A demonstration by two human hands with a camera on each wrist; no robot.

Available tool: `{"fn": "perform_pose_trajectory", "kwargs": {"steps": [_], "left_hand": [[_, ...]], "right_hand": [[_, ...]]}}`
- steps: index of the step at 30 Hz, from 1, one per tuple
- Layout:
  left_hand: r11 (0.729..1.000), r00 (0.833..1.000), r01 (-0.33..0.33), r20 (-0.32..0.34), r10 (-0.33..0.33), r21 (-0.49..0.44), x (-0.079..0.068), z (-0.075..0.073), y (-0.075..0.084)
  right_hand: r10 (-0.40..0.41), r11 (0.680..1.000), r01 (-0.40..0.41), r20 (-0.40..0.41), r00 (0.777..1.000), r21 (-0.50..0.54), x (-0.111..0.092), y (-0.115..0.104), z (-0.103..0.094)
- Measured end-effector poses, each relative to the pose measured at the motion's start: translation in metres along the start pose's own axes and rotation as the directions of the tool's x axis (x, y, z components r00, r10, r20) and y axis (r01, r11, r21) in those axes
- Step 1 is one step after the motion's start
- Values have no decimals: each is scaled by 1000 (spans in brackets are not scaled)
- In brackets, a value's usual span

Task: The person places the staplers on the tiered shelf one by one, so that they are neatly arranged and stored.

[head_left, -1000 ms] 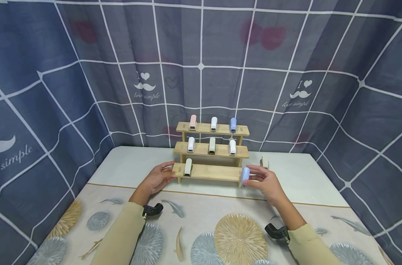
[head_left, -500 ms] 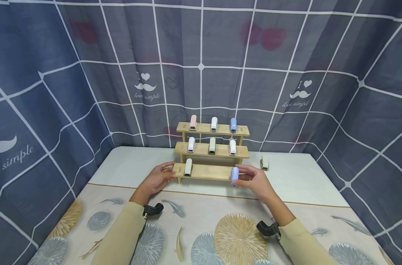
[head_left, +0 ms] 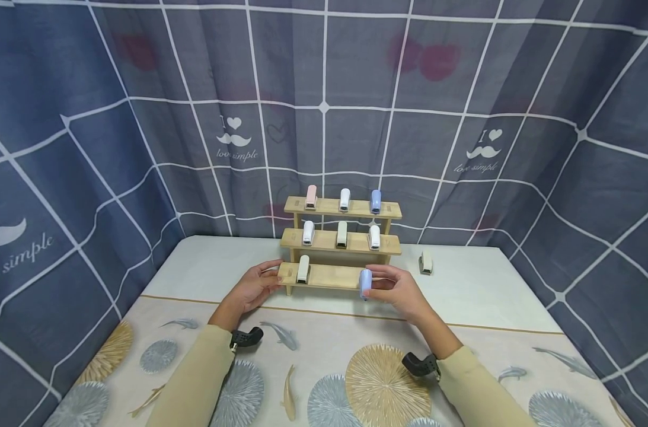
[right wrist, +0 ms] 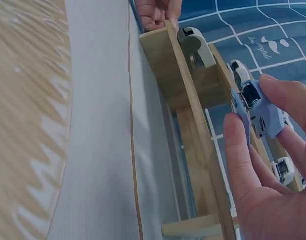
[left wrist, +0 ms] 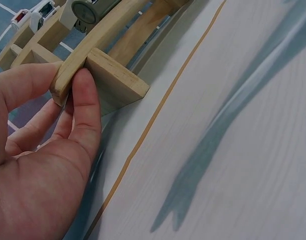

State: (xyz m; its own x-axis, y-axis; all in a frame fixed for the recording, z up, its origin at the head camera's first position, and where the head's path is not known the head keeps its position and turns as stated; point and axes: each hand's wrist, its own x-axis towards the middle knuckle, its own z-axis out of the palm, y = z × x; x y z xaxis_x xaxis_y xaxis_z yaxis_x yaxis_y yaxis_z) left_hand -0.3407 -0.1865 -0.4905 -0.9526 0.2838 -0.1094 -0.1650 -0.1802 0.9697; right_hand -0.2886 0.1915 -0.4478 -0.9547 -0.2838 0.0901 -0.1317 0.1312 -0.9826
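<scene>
In the head view a three-tier wooden shelf [head_left: 331, 277] stands on the table. The left end of its bottom board is pinched between the thumb and fingers of my left hand [head_left: 253, 287]. My right hand [head_left: 401, 290] holds a light blue stapler [head_left: 365, 282] at the front of the bottom board, right of its middle. In the right wrist view this stapler [right wrist: 265, 112] is gripped between thumb and fingers, apart from the board. A cream stapler [head_left: 303, 269] sits at the left of the bottom tier.
On the middle tier are two white staplers and a green one [head_left: 342, 235]. The top tier bears a pink [head_left: 310, 197], a white and a blue stapler. Another cream stapler [head_left: 425, 263] lies on the table right of the shelf. A grid-patterned curtain [head_left: 281, 142] hangs behind.
My right hand has carried the light blue stapler leftward from the right end of the bottom board. The cream stapler on the table has come into full view. My left hand has stayed put.
</scene>
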Motion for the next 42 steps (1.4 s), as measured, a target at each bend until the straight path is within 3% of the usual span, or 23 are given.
{"fn": "perform_pose_trajectory", "kwargs": {"steps": [26, 36, 42], "left_hand": [[999, 999, 35, -35, -35, -4, 1, 1, 2], [1000, 1000, 14, 5, -14, -13, 1, -2, 0], [1000, 1000, 8, 14, -8, -12, 0, -2, 1]], "right_hand": [[10, 1000, -9, 28, 1000, -20, 32, -5, 25], [11, 1000, -11, 26, 1000, 1, 43, -5, 32], [7, 998, -7, 0, 1000, -65, 48, -6, 36]]}}
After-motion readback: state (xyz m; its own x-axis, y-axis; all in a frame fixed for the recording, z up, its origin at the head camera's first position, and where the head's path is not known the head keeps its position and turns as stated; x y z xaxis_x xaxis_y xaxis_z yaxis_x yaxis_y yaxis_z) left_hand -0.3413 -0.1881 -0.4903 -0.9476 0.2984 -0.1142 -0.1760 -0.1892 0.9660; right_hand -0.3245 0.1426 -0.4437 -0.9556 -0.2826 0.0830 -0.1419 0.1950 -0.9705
